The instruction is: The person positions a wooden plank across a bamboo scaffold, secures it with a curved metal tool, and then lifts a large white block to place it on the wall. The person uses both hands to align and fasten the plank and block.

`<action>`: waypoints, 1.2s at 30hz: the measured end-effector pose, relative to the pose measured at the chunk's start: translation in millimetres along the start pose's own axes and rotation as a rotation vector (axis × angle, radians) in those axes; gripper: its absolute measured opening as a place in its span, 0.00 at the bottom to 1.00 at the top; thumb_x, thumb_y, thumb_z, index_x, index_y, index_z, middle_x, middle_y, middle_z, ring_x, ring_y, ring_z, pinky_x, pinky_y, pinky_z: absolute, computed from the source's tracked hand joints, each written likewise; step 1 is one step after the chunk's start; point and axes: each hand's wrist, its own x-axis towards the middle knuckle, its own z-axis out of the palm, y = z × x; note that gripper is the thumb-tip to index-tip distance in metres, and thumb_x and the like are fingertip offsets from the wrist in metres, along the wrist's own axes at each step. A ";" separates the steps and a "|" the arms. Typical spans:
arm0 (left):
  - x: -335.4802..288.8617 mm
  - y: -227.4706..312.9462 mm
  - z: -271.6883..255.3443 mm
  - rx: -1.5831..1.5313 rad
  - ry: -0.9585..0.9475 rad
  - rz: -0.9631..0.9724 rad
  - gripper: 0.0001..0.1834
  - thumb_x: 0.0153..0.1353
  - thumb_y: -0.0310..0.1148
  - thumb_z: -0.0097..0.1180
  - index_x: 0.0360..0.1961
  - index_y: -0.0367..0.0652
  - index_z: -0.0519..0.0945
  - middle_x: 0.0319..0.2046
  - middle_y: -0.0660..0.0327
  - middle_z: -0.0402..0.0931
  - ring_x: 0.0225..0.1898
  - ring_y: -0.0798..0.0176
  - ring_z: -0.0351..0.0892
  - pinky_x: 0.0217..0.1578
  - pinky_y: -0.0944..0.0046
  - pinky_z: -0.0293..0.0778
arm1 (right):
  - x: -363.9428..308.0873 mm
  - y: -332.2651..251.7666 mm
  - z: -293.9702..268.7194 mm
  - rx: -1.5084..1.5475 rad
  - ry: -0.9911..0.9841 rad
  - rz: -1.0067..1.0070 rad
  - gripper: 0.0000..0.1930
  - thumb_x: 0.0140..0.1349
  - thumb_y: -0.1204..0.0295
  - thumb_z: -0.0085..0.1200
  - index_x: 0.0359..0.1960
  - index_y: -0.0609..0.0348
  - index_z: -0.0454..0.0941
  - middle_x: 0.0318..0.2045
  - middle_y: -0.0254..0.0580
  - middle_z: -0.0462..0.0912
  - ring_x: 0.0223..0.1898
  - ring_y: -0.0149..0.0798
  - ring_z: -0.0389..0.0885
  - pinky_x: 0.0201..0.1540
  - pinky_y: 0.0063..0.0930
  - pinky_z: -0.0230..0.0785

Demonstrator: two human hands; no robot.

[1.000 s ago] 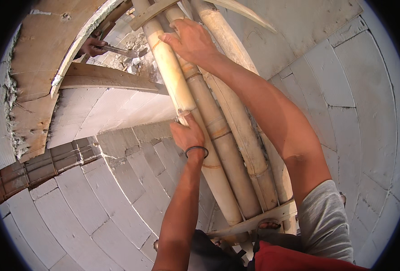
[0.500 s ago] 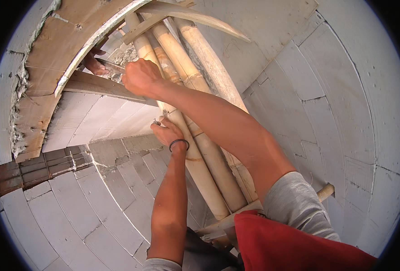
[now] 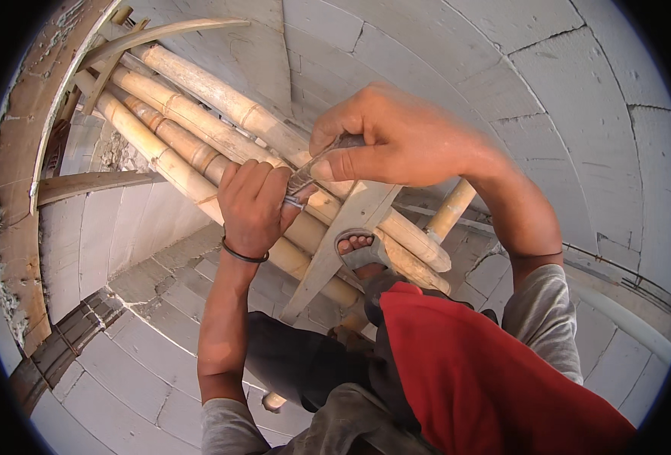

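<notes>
My left hand (image 3: 250, 203) is closed above the bamboo poles, with metal nails (image 3: 294, 202) sticking out beside the thumb. To its right, my right hand (image 3: 400, 140) is pinched, thumb against fingers, on a dark, thin item (image 3: 346, 142). A narrow greyish piece (image 3: 302, 177) shows between the two hands; its kind is unclear. Several bamboo poles (image 3: 199, 89) run side by side below the hands, slanting from upper left to lower right. A wooden board (image 3: 341, 236) crosses over them.
My sandalled foot (image 3: 358, 246) rests by the board. A curved wooden form (image 3: 18, 152) stands at the left, with thin wooden strips (image 3: 161, 32) near the poles' far ends. Grey block walls (image 3: 570, 98) rise around. A loose bamboo pole (image 3: 452, 208) juts out at right.
Both hands have drawn back from the far end of the poles and come together nearer me. The view has turned, bringing my foot in. Another person's hand at the form is out of view.
</notes>
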 end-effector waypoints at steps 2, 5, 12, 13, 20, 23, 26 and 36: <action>6.8 22.5 8.6 -0.225 0.063 -0.169 0.20 0.59 0.44 0.62 0.23 0.40 0.71 0.18 0.58 0.63 0.21 0.55 0.61 0.25 0.58 0.59 | -37.6 13.0 -4.0 0.489 0.373 -0.046 0.34 0.61 0.47 0.57 0.56 0.66 0.72 0.26 0.48 0.83 0.28 0.43 0.81 0.31 0.37 0.71; 16.9 71.9 50.7 -0.669 0.096 -0.611 0.23 0.69 0.44 0.52 0.24 0.36 0.69 0.18 0.60 0.63 0.22 0.62 0.65 0.24 0.61 0.62 | -95.0 73.4 58.0 0.153 0.606 -0.104 0.40 0.61 0.41 0.54 0.62 0.63 0.63 0.31 0.42 0.83 0.33 0.41 0.81 0.35 0.37 0.72; -25.0 105.6 135.7 -1.333 -0.140 -0.899 0.19 0.74 0.50 0.42 0.40 0.42 0.70 0.23 0.71 0.59 0.24 0.76 0.58 0.24 0.76 0.58 | -169.5 113.6 179.4 0.286 0.671 0.539 0.20 0.65 0.57 0.55 0.40 0.65 0.72 0.22 0.44 0.77 0.22 0.38 0.73 0.29 0.35 0.66; -38.5 101.2 145.2 -1.413 -0.187 -1.009 0.18 0.74 0.49 0.42 0.42 0.43 0.69 0.24 0.71 0.59 0.24 0.75 0.59 0.25 0.76 0.60 | -181.2 123.7 189.6 0.262 0.700 0.584 0.19 0.65 0.56 0.55 0.39 0.64 0.72 0.21 0.44 0.76 0.21 0.37 0.72 0.28 0.34 0.65; -100.1 101.4 192.6 -1.566 -0.222 -1.302 0.13 0.71 0.39 0.48 0.46 0.40 0.72 0.34 0.66 0.71 0.30 0.71 0.70 0.37 0.70 0.73 | -242.4 167.3 249.3 0.364 0.818 0.650 0.19 0.66 0.56 0.54 0.34 0.64 0.73 0.14 0.44 0.66 0.18 0.35 0.64 0.23 0.35 0.58; -104.3 88.1 206.2 -1.566 -0.214 -1.283 0.13 0.69 0.37 0.51 0.46 0.38 0.76 0.36 0.65 0.74 0.34 0.72 0.73 0.43 0.68 0.73 | -247.5 175.3 252.5 0.344 0.766 0.600 0.16 0.68 0.60 0.52 0.35 0.63 0.72 0.14 0.41 0.67 0.18 0.33 0.63 0.23 0.33 0.58; -98.7 82.3 210.0 -1.381 -0.275 -1.257 0.15 0.71 0.40 0.50 0.46 0.39 0.78 0.31 0.68 0.73 0.34 0.73 0.71 0.40 0.69 0.70 | -241.4 171.8 240.3 0.297 0.696 0.663 0.12 0.69 0.64 0.50 0.37 0.62 0.72 0.16 0.35 0.69 0.19 0.28 0.65 0.24 0.28 0.59; -90.3 66.9 232.8 -0.828 -0.102 -0.572 0.10 0.70 0.33 0.46 0.39 0.37 0.74 0.35 0.56 0.72 0.38 0.56 0.72 0.42 0.60 0.69 | -234.7 153.2 230.5 0.198 0.687 0.654 0.12 0.67 0.65 0.51 0.39 0.63 0.72 0.16 0.53 0.72 0.20 0.53 0.73 0.25 0.42 0.63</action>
